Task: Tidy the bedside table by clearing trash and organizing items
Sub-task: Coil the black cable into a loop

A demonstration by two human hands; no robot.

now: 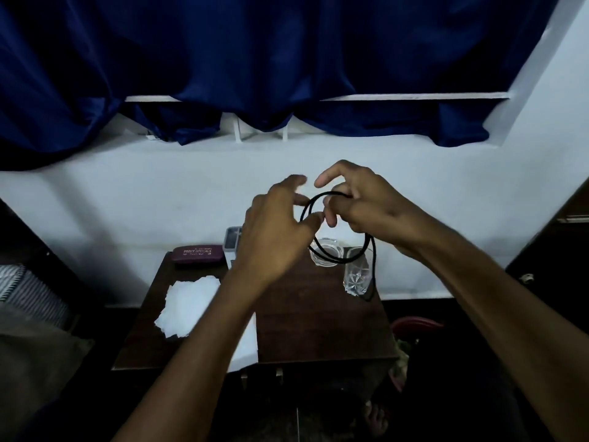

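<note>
Both hands are raised above the dark wooden bedside table (318, 320). A black cable (347, 259) is looped in coils between them. My right hand (360, 202) pinches the top of the coil, and my left hand (277, 231) touches the loop with thumb and fingertips. One end of the cable hangs down past the drinking glass (356, 279) to the table's right edge. White crumpled tissue paper (188, 304) lies on the table's left part. A maroon spectacle case (197, 254) rests at the back left.
A glass ashtray (328, 250) sits at the back beside the drinking glass. A grey box (232, 239) stands behind my left hand, and white paper (247, 342) lies under my left forearm. Bedding (28, 291) is at left, blue curtains (255, 59) above, a red object (414, 323) at lower right.
</note>
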